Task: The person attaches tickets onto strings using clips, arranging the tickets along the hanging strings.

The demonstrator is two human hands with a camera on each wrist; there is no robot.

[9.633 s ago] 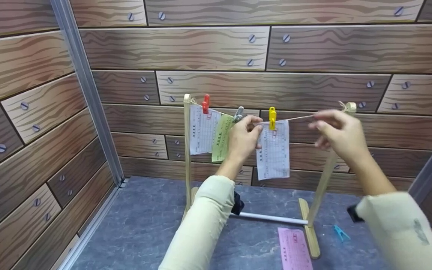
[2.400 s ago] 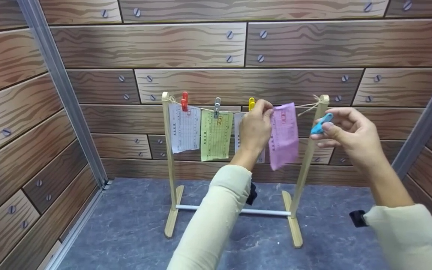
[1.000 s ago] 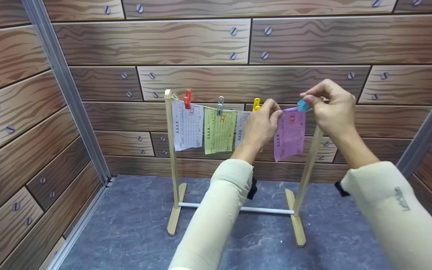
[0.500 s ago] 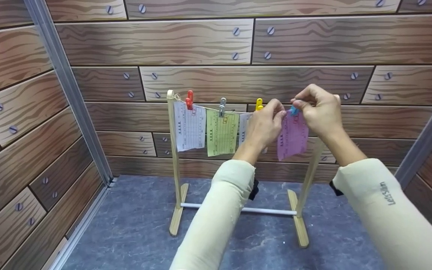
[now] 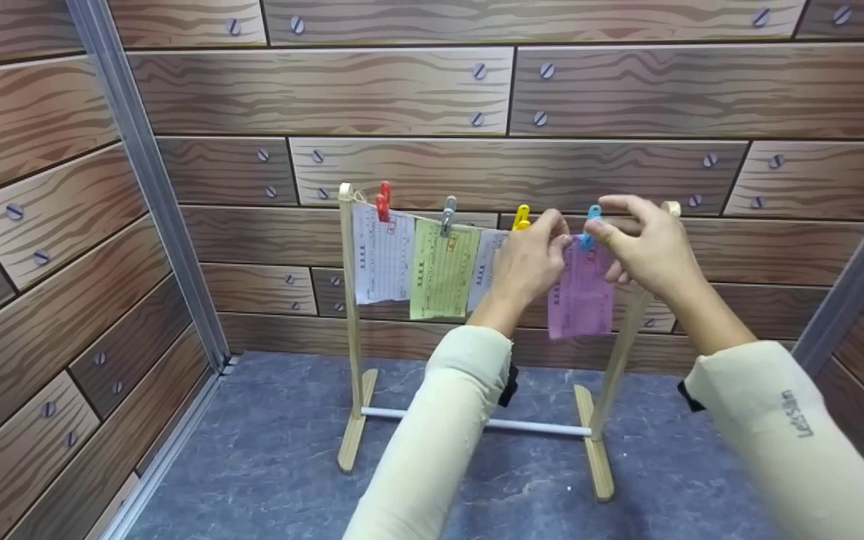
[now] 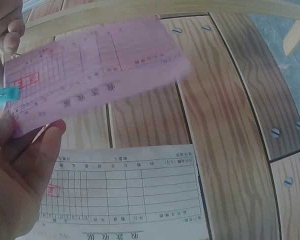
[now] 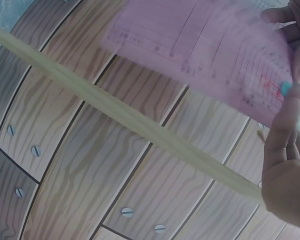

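Note:
A pink receipt slip (image 5: 580,296) hangs at the right end of the string, with a blue clothespin (image 5: 591,225) upright on its top edge. My left hand (image 5: 531,259) pinches the slip's upper left corner; the left wrist view shows the thumb and a finger at that corner of the pink slip (image 6: 97,70). Around the clothespin my right hand (image 5: 649,244) has its fingers spread, the thumb against or very near the clip. In the right wrist view, fingers partly cover the blue clothespin (image 7: 286,89).
Red (image 5: 383,201), grey (image 5: 448,216) and yellow (image 5: 522,217) clothespins hold a white slip (image 5: 385,255), a green slip (image 5: 443,270) and another white slip (image 5: 483,259), partly hidden by my left hand. The wooden stand (image 5: 353,315) has a white crossbar (image 5: 537,427).
The pink slip came up from the table to the string. My right hand brought the blue clothespin onto its top edge, and its fingers have since loosened and spread.

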